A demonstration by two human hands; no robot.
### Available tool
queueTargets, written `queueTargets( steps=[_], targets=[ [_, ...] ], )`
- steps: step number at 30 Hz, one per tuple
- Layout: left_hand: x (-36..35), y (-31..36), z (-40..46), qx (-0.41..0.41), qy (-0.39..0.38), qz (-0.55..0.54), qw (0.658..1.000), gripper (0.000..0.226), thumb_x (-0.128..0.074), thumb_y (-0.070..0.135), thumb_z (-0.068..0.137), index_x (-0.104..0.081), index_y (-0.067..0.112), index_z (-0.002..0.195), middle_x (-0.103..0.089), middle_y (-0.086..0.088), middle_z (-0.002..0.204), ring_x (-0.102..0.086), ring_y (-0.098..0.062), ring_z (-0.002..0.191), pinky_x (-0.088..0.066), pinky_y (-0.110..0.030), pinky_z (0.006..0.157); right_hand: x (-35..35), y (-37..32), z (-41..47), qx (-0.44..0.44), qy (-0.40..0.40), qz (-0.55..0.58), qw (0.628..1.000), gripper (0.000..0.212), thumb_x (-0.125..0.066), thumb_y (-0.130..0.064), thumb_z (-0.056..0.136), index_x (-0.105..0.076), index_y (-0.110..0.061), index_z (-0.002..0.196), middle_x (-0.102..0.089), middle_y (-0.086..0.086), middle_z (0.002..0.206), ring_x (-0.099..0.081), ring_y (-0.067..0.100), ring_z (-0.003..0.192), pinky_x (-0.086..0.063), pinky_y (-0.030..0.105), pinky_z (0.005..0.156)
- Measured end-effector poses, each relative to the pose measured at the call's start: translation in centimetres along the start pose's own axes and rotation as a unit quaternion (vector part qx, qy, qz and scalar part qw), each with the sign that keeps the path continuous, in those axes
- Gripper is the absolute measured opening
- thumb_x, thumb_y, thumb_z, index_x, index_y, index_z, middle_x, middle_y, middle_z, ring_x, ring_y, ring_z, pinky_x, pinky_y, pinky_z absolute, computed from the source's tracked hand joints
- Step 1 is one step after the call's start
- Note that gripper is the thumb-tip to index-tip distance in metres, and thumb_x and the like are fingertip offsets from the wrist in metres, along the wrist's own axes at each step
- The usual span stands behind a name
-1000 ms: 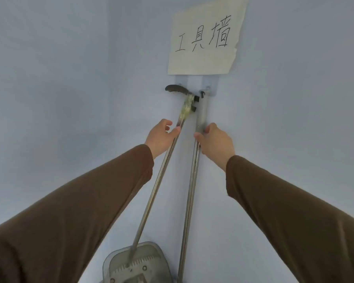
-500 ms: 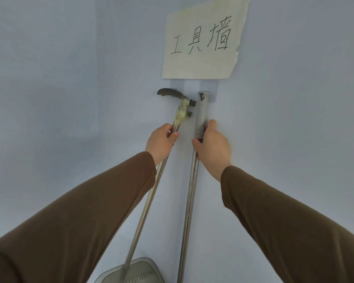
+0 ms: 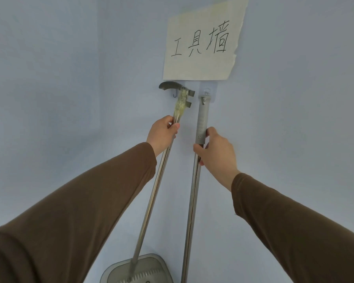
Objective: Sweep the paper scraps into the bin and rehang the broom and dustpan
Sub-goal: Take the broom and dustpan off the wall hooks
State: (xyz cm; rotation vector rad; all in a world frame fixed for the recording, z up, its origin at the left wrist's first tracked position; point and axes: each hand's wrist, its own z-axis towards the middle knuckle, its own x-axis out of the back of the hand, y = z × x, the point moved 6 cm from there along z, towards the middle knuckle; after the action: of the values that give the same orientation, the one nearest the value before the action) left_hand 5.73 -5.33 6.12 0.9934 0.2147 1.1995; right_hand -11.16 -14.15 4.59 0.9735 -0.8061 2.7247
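Note:
Two long metal poles stand against a pale blue wall. My left hand (image 3: 164, 133) grips the dustpan's pole (image 3: 149, 203) just below its taped top, whose dark curved handle (image 3: 169, 86) sits beside a small wall hook (image 3: 174, 95). The grey dustpan pan (image 3: 151, 264) shows at the bottom edge. My right hand (image 3: 215, 152) grips the broom's pole (image 3: 192, 201) at the base of its grey sleeve (image 3: 202, 119); the sleeve's top sits at a clear wall hook (image 3: 207, 90). The broom's head is out of view.
A cream paper sign (image 3: 202, 39) with handwritten characters is stuck on the wall right above both hooks. Bare wall spreads to the left and right. Brown sleeves cover both of my forearms.
Both hands closed around the poles and held them. The dustpan's handle top rose toward the left hook, and the view shifted a little.

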Motion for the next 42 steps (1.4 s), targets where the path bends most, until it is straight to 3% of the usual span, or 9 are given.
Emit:
queueTargets(
  steps=[6,11,18,25,31,34,36,40,42],
  targets=[
    [0.2,0.2,-0.4,-0.008,0.005,0.008,1.0,0.017,-0.055,0.028,0.099,-0.058,0.012,0.095,-0.066,-0.009,0.086,-0.066,-0.02,0.073,-0.054,-0.028,0.069,1.4,0.3,-1.2,0.004,0.006,-0.002,1.0,0.025,-0.061,-0.039,0.088,-0.046,-0.023,0.099,-0.063,-0.007,0.076,-0.067,0.018,0.058,-0.059,0.04,0.059],
    [1.1,-1.8,-3.4,0.022,-0.026,0.034,0.999,0.02,-0.055,0.028,0.099,-0.057,0.008,0.099,-0.069,-0.014,0.092,-0.07,-0.025,0.08,-0.053,-0.03,0.072,1.5,0.4,-3.8,-0.056,-0.051,0.169,0.983,0.024,-0.064,-0.026,0.092,-0.044,-0.018,0.103,-0.061,0.003,0.097,-0.07,0.017,0.05,-0.059,0.034,0.053],
    [3.3,-4.0,-13.9,0.094,-0.082,0.115,0.985,0.029,-0.064,0.036,0.091,-0.067,0.013,0.109,-0.071,-0.016,0.098,-0.069,-0.035,0.093,-0.056,-0.051,0.089,2.4,-0.6,-11.8,-0.078,-0.131,0.239,0.959,0.022,-0.067,-0.02,0.091,-0.051,-0.013,0.105,-0.063,0.011,0.096,-0.072,0.023,0.059,-0.062,0.039,0.063],
    [5.9,-4.7,-30.3,0.154,-0.063,0.21,0.963,0.022,-0.07,0.035,0.088,-0.068,0.014,0.096,-0.067,-0.002,0.095,-0.063,-0.022,0.088,-0.049,-0.034,0.084,3.5,-0.1,-23.8,-0.111,-0.206,0.281,0.931,0.023,-0.066,-0.011,0.091,-0.053,-0.014,0.109,-0.064,0.016,0.102,-0.074,0.025,0.067,-0.063,0.041,0.07],
    [8.3,-5.3,-44.7,0.289,-0.029,0.093,0.952,0.021,-0.069,0.017,0.091,-0.062,0.006,0.108,-0.07,-0.015,0.097,-0.072,-0.023,0.076,-0.062,-0.027,0.073,2.1,0.1,-33.5,-0.157,-0.258,0.299,0.905,0.028,-0.064,-0.009,0.093,-0.051,-0.018,0.116,-0.062,0.012,0.106,-0.075,0.028,0.078,-0.063,0.037,0.076],
    [10.0,-5.4,-51.7,0.362,-0.003,-0.005,0.932,0.03,-0.07,0.005,0.089,-0.063,0.003,0.118,-0.067,-0.023,0.11,-0.07,-0.025,0.08,-0.058,-0.017,0.062,0.7,0.0,-37.8,-0.208,-0.291,0.339,0.87,0.032,-0.059,-0.003,0.094,-0.056,-0.013,0.124,-0.062,0.016,0.113,-0.074,0.028,0.086,-0.061,0.034,0.08],
    [10.7,-4.9,-55.9,0.394,-0.017,-0.072,0.916,0.032,-0.066,-0.002,0.09,-0.065,0.004,0.121,-0.063,-0.024,0.113,-0.07,-0.026,0.086,-0.058,-0.018,0.066,0.0,-0.4,-40.4,-0.261,-0.306,0.392,0.827,0.035,-0.05,-0.001,0.096,-0.057,-0.011,0.129,-0.061,0.016,0.115,-0.074,0.028,0.087,-0.061,0.033,0.08],
    [11.3,-4.2,-63.2,0.457,-0.039,-0.229,0.859,0.03,-0.049,-0.005,0.095,-0.061,-0.003,0.123,-0.06,-0.022,0.118,-0.071,-0.031,0.1,-0.061,-0.032,0.084,-0.1,-2.4,-45.9,-0.412,-0.293,0.507,0.698,0.036,-0.047,-0.022,0.101,-0.057,-0.006,0.131,-0.06,0.017,0.117,-0.074,0.035,0.089,-0.062,0.039,0.078],
    [11.9,-3.8,-66.5,0.478,-0.044,-0.332,0.812,0.031,-0.049,0.005,0.098,-0.053,-0.006,0.127,-0.055,-0.025,0.124,-0.063,-0.039,0.106,-0.061,-0.043,0.086,0.2,-3.9,-48.5,-0.432,-0.306,0.506,0.681,0.042,-0.049,-0.038,0.101,-0.06,-0.005,0.125,-0.062,0.015,0.114,-0.073,0.035,0.085,-0.061,0.044,0.081]
  ],
)
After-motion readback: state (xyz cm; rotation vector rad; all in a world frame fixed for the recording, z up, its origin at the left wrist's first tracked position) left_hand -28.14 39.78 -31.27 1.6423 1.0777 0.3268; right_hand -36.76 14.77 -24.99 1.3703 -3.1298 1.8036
